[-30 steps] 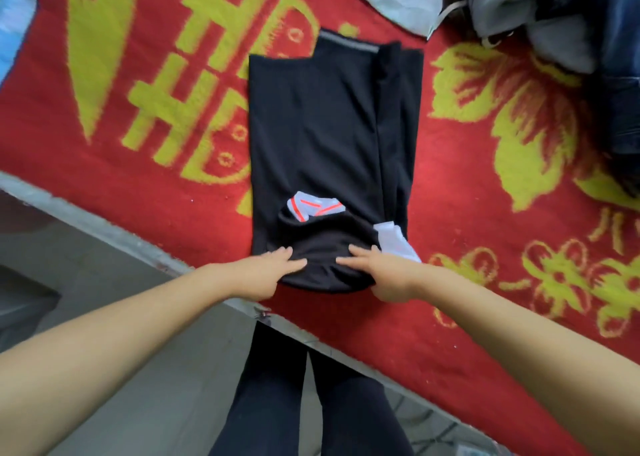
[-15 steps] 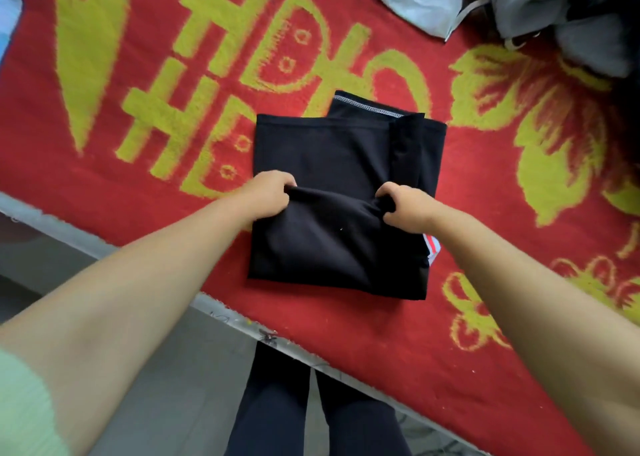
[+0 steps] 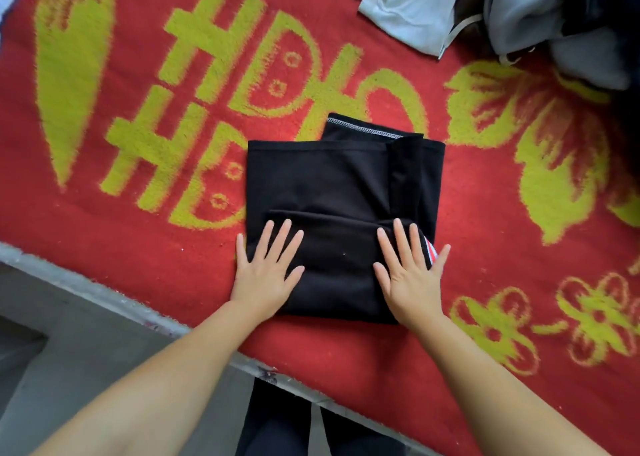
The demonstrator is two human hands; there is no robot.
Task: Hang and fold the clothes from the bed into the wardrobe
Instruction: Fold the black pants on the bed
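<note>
Garment (image 3: 332,196), black, one item, on the red and yellow blanket (image 3: 156,247) covering the bed, near its front edge. We list it as folded: the near portion now lies doubled over the far portion, its upper edge running across the middle of the bundle. A second ago the piece lay long, with a white label showing near its front end; half a second ago we had that end pinched in both fists and were carrying it away from us. The label is now out of sight inside the fold.

Left hand (image 3: 265,268): flat on the near left corner of the bundle, fingers straight and spread apart, the outermost finger on the blanket just beside the cloth. Right hand (image 3: 408,272): flat on the near right part, fingers likewise straight and apart, the outermost reaching past a red and white striped trim (image 3: 430,249) that peeks out at the side. Neither hand grips anything; both press.

Status, in our judgement: fold set and being smoothed; the bundle looks nearly ready for the wardrobe, which is not in view.

Remaining stock: pale and dark clothes (image 3: 519,15), unfolded, heaped at the far right of the bed, well apart from the bundle.
</note>
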